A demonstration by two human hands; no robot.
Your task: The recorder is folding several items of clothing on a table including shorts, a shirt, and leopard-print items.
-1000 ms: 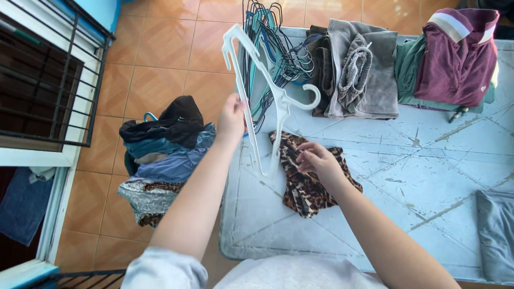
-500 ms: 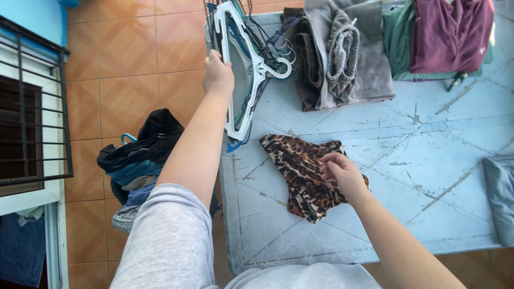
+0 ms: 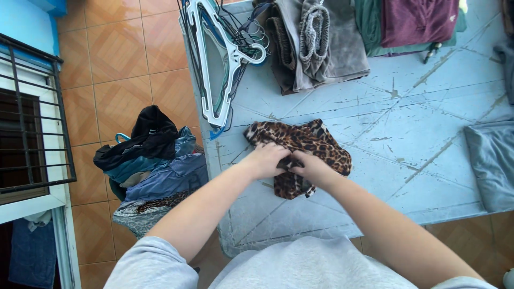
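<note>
Gripping the crumpled leopard-print fabric garment (image 3: 305, 150), both hands sit side by side on its near edge: left hand (image 3: 266, 159) and right hand (image 3: 311, 167) are each closed on a bunch of the cloth, knuckles nearly touching. The garment lies near the left end of the scratched pale-blue worktop (image 3: 407, 139). Off to the left, on the orange tiled floor (image 3: 118, 91), there's a heap of dark and blue clothes (image 3: 152, 160). Further back, a white plastic hanger (image 3: 214, 64) rests on a bunch of dark wire hangers (image 3: 243, 32), beside folded grey velvety clothes (image 3: 321, 43), with a folded maroon top (image 3: 415, 21) past those.
</note>
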